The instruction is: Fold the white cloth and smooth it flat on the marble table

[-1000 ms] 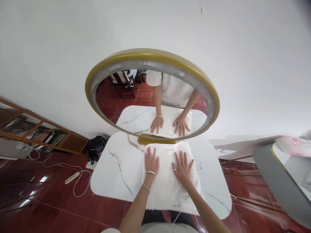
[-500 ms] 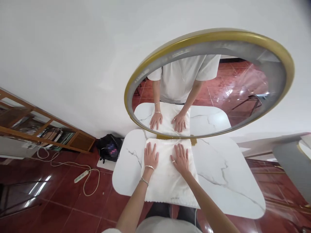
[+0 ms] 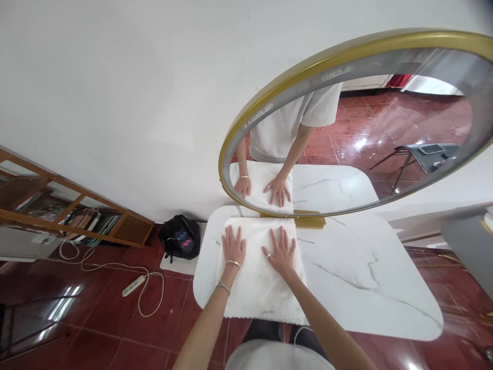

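A white towel with a scalloped edge [image 3: 258,288] lies spread over the left part of the marble-patterned table [image 3: 354,277]. Flat on its far left area rests my left hand [image 3: 233,247], fingers stretched out, with bracelets at the wrist. My right hand [image 3: 282,252], wearing a ring, presses on the towel's far right side with its fingers spread. Neither hand grasps anything. The near edge of the towel, with a small faint mark, reaches the table's front edge.
An oval gold-framed mirror [image 3: 331,56] stands at the table's back on a gold base [image 3: 310,220]. On the left are a black bag [image 3: 180,237], a power strip [image 3: 133,286] with its cord on the red floor, and a wooden cabinet [image 3: 131,226]. A grey seat [image 3: 470,257] is at right.
The towel and both hands have shifted left on the table, baring more tabletop at right. Both hands stay flat on the cloth. The camera view has turned slightly.
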Tool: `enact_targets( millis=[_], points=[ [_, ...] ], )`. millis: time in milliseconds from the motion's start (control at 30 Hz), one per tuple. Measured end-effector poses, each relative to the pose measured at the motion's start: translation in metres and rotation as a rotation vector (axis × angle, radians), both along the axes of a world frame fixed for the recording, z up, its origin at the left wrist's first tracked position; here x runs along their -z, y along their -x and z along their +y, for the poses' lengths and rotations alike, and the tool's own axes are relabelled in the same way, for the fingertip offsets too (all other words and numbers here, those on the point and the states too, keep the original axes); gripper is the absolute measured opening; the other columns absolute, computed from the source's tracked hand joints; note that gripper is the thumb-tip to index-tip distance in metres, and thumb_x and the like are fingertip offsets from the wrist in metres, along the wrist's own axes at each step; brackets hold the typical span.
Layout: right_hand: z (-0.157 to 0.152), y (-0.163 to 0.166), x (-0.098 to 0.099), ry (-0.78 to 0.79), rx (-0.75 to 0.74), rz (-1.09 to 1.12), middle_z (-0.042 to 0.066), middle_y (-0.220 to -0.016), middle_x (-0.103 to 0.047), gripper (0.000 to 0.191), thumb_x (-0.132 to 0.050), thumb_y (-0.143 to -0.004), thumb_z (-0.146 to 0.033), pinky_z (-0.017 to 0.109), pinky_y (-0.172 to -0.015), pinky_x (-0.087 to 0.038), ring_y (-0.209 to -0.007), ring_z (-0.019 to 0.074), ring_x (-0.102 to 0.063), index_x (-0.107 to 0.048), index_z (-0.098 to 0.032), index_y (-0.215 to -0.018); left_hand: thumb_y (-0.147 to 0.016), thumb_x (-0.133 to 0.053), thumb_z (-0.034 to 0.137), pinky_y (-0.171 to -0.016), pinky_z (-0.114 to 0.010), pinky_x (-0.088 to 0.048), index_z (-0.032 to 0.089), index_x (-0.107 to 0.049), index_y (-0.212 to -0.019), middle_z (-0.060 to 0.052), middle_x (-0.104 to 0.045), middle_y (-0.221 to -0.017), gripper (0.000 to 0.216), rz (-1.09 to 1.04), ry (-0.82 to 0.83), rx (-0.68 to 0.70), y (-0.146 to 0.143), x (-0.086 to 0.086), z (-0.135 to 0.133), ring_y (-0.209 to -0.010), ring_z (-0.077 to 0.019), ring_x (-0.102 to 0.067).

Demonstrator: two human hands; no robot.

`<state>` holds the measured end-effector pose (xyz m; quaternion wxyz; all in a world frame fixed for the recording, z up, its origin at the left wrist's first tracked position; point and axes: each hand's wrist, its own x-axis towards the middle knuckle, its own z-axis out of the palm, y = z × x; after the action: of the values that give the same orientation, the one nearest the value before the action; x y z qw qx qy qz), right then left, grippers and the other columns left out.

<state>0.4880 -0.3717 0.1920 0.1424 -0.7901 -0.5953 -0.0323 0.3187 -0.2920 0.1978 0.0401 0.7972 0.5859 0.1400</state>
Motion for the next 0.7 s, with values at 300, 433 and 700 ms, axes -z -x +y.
enact_targets(
  millis=[300,433,700],
  points=[
    [-0.051,-0.086,0.007,-0.075,0.174,-0.043,0.014,-0.155,-0.014,0.072,-0.03,-0.089,-0.063,0.056,-0.108,-0.016,-0.139,0.0306,-0.019,-0.024,-0.021,-0.148,-0.086,-0.05,0.05,-0.111,-0.064,-0.023,0.036,-0.024,-0.147,-0.006,-0.017,-0.157,0.068,-0.134,0.092,0.318,-0.086,-0.002,-0.126,-0.144,-0.0341,-0.013],
    [-0.031,-0.077,0.003,-0.1,-0.072,-0.08,0.01,-0.155,-0.016,0.072,-0.033,-0.093,-0.053,0.052,-0.113,-0.012,-0.142,0.0262,-0.015,-0.008,-0.02,-0.151,-0.087,-0.046,0.052,-0.111,-0.06,-0.023,0.036,-0.025,-0.146,-0.006,-0.02,-0.156,0.065,-0.122,0.07,0.287,-0.07,-0.006,-0.128,-0.143,-0.0326,-0.017],
    [0.01,-0.008,-0.001,-0.089,-0.21,-0.052,0.01,-0.156,-0.01,0.072,-0.034,-0.094,-0.047,0.048,-0.114,-0.013,-0.144,0.0257,-0.009,-0.002,-0.018,-0.151,-0.086,-0.047,0.054,-0.105,-0.051,-0.033,0.03,-0.038,-0.142,-0.009,-0.047,-0.14,0.061,-0.078,0.047,0.116,-0.008,-0.012,-0.077,-0.127,-0.0289,-0.043]
  ],
)
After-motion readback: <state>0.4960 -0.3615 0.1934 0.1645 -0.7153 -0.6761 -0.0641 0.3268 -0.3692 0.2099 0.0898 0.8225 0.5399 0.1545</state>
